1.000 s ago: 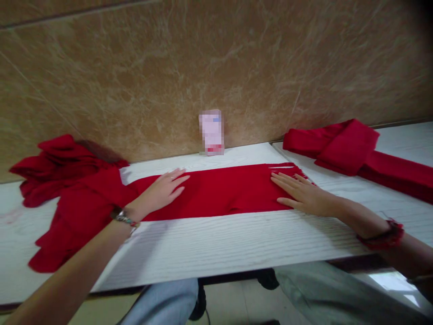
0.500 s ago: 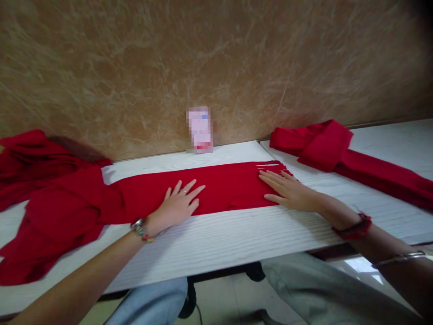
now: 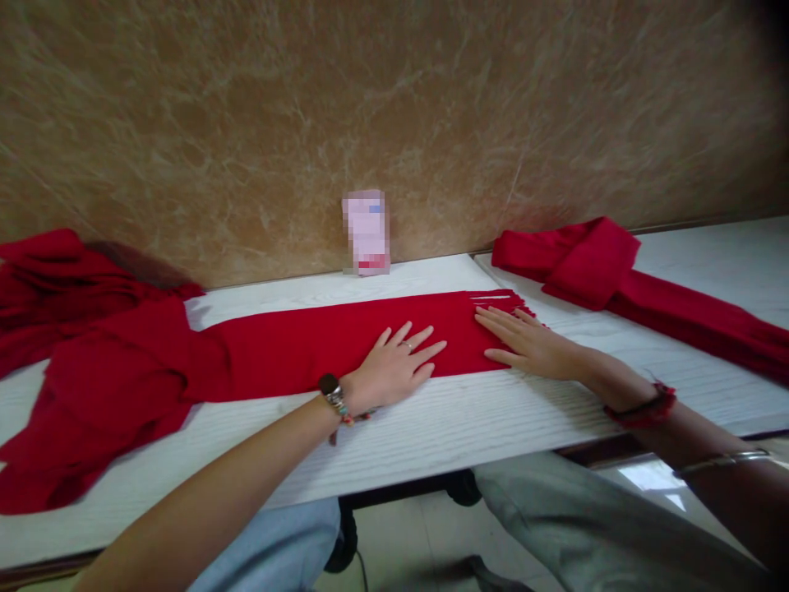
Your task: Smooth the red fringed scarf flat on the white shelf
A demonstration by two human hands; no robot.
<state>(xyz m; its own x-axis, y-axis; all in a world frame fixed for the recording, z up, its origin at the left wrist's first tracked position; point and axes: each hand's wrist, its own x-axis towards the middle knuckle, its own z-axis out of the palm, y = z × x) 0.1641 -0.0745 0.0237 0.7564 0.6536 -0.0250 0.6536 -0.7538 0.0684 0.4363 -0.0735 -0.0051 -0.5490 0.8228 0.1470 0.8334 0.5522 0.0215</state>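
Backdrop: brown, marbled stone-like wall (image 3: 394,99), along the far edge of a white, wood-grained tabletop (image 3: 382,440). A seam crosses the top toward the right.

Main item: long red fabric scarf with a fringed end (image 3: 277,345), on the tabletop. Flat strip lies roughly left to right in the middle; fringe at its right end, strands partly separated. Left end runs into loose, bunched folds. Whether the rear heap at far left is the same piece: cannot tell.

Second textile: long red fabric band, folded over itself at one end (image 3: 579,271), at right on the tabletop, near the fringe but apart from it.

Below the near edge: one leg in light blue cloth (image 3: 277,547), one in grey-green cloth (image 3: 585,518).

Left hand (image 3: 391,370): palm down on the flat strip, right of its middle, fingers spread wide. Right hand (image 3: 530,341): palm down at the fringed end, fingers close together, thumb apart.

Small items: pale pink, upright rectangular object (image 3: 368,234) at the wall's base, detail pixelated. Dark-faced watch (image 3: 329,384) and beaded bracelet (image 3: 348,418), left wrist; red braided bracelet (image 3: 644,409), right wrist. Thin ring (image 3: 408,346), left hand.
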